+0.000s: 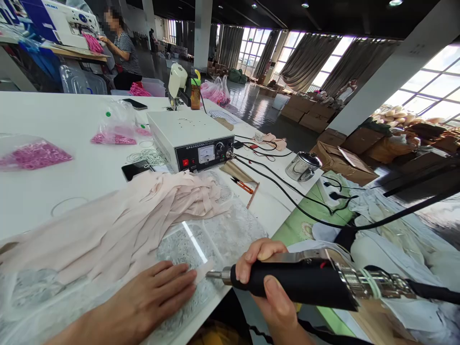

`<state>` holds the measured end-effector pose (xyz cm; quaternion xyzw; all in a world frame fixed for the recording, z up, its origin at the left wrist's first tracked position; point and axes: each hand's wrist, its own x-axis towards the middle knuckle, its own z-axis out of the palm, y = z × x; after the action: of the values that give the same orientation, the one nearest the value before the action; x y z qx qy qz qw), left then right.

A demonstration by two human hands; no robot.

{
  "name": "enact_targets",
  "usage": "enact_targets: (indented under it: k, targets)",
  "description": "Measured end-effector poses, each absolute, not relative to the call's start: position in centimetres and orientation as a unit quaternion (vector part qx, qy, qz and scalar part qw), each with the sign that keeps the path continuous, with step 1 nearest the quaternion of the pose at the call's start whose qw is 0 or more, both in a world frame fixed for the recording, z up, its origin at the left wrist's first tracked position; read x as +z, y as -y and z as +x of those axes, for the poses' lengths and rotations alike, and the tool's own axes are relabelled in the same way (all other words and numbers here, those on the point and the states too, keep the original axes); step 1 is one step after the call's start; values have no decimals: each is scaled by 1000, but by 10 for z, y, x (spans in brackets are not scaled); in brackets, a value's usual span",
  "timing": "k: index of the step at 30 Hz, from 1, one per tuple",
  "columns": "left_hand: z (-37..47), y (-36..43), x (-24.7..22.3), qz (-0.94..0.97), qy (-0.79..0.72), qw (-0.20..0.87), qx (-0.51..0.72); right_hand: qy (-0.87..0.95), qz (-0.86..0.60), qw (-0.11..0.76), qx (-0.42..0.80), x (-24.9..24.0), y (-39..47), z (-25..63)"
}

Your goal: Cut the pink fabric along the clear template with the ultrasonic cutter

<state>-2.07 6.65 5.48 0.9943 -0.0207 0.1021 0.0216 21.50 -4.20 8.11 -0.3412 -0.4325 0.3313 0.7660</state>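
My left hand (143,302) lies flat with its fingers stretched out, pressing the end of a pale pink fabric strip (204,271) onto a glossy marble-patterned sheet (240,232). My right hand (275,302) is wrapped round a black ultrasonic handpiece (305,280), held nearly level. Its thin metal tip (213,274) points left and is at the strip's end, just beyond my left fingertips; whether it touches I cannot tell. Behind my left hand a pile of pale pink fabric strips (143,211) spreads over the sheet.
A white control box (194,132) with a dial stands behind the pile, its black cable (287,184) looping right. Orange-handled thread snips (242,185), a glass mug (304,166), phones and bags of pink pieces (39,154) lie about. A person (125,50) sits at a sewing machine.
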Motion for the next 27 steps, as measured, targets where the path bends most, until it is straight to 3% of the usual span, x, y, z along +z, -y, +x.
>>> enact_targets:
  k: [27]
  targets:
    - [-22, -65, 48, 991, 11, 54, 124, 449, -360, 759, 306, 80, 41, 215]
